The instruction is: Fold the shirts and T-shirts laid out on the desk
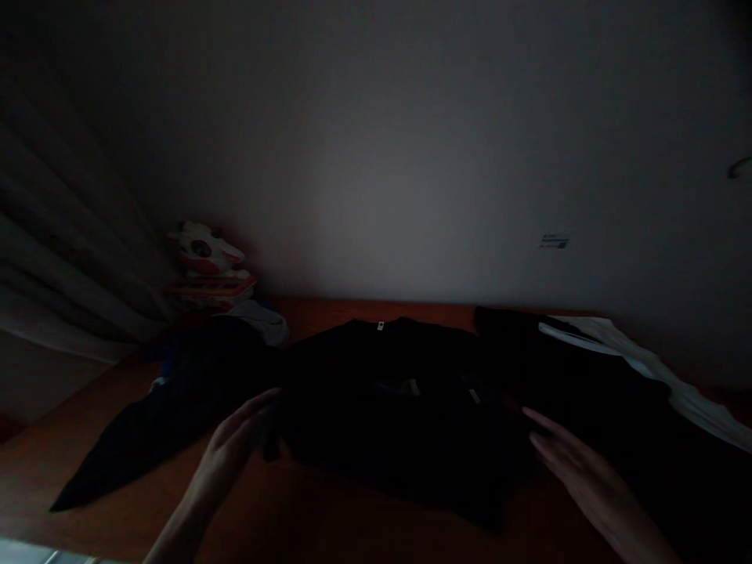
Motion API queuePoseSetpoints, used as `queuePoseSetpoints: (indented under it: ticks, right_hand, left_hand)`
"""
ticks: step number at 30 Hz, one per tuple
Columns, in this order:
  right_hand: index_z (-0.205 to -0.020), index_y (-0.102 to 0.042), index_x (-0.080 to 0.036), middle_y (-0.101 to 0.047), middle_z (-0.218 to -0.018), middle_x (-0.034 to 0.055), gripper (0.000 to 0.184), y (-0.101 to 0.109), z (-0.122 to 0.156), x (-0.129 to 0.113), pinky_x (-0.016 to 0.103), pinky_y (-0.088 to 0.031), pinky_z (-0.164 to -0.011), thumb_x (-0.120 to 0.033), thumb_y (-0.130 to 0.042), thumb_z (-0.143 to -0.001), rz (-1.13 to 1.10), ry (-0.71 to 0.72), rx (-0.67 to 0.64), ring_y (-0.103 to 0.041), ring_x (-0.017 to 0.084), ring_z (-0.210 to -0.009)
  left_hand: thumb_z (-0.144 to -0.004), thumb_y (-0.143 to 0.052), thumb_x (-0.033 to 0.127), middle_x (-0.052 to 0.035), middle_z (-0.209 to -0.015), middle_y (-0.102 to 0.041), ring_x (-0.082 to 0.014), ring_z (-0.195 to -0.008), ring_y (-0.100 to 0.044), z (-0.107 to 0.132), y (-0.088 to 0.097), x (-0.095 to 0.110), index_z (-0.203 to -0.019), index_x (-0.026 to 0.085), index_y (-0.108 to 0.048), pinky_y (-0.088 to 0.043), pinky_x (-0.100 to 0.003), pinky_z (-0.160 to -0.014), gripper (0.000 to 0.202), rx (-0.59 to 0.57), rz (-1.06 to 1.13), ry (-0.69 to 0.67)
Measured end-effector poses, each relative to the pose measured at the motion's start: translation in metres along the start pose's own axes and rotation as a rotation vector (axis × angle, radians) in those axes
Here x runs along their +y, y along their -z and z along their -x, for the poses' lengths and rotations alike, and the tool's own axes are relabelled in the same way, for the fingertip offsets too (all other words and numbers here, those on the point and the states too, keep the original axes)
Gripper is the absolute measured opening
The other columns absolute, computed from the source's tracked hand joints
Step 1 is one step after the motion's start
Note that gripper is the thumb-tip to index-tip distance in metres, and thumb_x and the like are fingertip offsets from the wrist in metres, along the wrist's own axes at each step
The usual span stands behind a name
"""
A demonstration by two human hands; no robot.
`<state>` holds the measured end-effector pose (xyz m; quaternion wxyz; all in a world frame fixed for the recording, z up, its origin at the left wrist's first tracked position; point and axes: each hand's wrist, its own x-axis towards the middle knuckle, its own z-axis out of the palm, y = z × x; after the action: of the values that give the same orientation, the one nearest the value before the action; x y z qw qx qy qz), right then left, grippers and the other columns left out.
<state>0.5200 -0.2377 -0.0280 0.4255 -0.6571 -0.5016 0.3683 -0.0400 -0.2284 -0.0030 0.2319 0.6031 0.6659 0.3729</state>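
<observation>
A black shirt (388,407) lies partly folded on a reddish-brown table (294,517), its neck label toward the wall. My left hand (235,446) is at the shirt's left edge, fingers curled around the dark cloth there. My right hand (576,470) hovers at the shirt's right side with fingers stretched out flat, holding nothing. The room is very dim.
Dark garments (176,399) sprawl to the left. A black-and-white piece of clothing (616,368) lies on the right. A white and red toy (205,266) stands on the far left corner by a curtain (64,258). A plain wall (411,157) rises behind the table.
</observation>
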Motion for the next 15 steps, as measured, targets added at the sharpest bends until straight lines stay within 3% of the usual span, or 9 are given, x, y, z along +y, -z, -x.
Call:
queuePoseSetpoints:
  ticks: [2,4,7,9,12,15]
  right_hand:
    - [-0.117,-0.071,-0.026,-0.075,-0.108,0.0122,0.065,-0.012,-0.004,0.011,0.041,-0.062,-0.084,-0.065,-0.074,-0.065,0.139,0.041,-0.020,-0.072,0.031,-0.097]
    - [-0.101,-0.074,-0.024,-0.072,-0.095,0.0113,0.057,-0.021,-0.007,0.024,0.043,-0.062,-0.079,-0.065,-0.077,-0.061,0.301,0.169,0.015,-0.071,0.030,-0.085]
    - [-0.090,-0.074,-0.024,-0.067,-0.102,0.0142,0.052,-0.027,-0.009,0.030,0.052,-0.057,-0.089,-0.072,-0.066,-0.071,0.459,0.382,0.168,-0.068,0.034,-0.096]
    - [-0.084,-0.071,-0.025,-0.066,-0.112,0.0152,0.053,-0.026,-0.009,0.021,0.053,-0.053,-0.096,-0.075,-0.058,-0.077,0.490,0.460,0.217,-0.066,0.035,-0.106]
    - [-0.077,-0.065,-0.025,-0.072,-0.098,0.0094,0.051,-0.018,-0.006,-0.002,0.040,-0.058,-0.083,-0.075,-0.053,-0.082,0.431,0.357,0.172,-0.070,0.028,-0.092]
    - [-0.074,-0.060,-0.026,-0.067,-0.067,0.0016,0.051,0.000,0.002,-0.020,0.027,-0.056,-0.061,-0.076,-0.052,-0.080,0.348,0.146,0.203,-0.068,0.021,-0.066]
  left_hand:
    - [-0.080,-0.053,0.047,-0.0088,-0.118,-0.075,-0.0320,-0.108,-0.070,-0.001,-0.018,-0.007,-0.137,0.024,-0.062,-0.060,-0.043,-0.088,0.063,-0.134,0.023,-0.041]
    - [-0.070,-0.060,0.033,-0.0094,-0.116,-0.074,-0.0329,-0.107,-0.068,0.001,-0.029,-0.015,-0.131,0.026,-0.067,-0.058,-0.045,-0.090,0.062,-0.157,-0.077,-0.113]
    - [-0.065,-0.059,0.021,-0.0104,-0.125,-0.068,-0.0342,-0.115,-0.062,0.002,-0.031,-0.016,-0.110,0.028,-0.076,-0.051,-0.053,-0.101,0.048,-0.059,-0.260,-0.239]
    - [-0.074,-0.058,0.020,-0.0110,-0.139,-0.060,-0.0343,-0.127,-0.055,0.002,-0.026,-0.009,-0.110,0.027,-0.074,-0.045,-0.053,-0.108,0.040,-0.093,-0.235,-0.301]
    - [-0.088,-0.057,0.035,-0.0144,-0.139,-0.060,-0.0334,-0.126,-0.056,0.006,-0.012,0.004,-0.120,0.022,-0.066,-0.049,-0.045,-0.104,0.036,-0.260,-0.027,-0.274]
    - [-0.085,-0.060,0.057,-0.0123,-0.105,-0.072,-0.0312,-0.101,-0.065,0.019,0.004,0.006,-0.111,0.019,-0.066,-0.057,-0.037,-0.082,0.046,-0.331,0.128,-0.131]
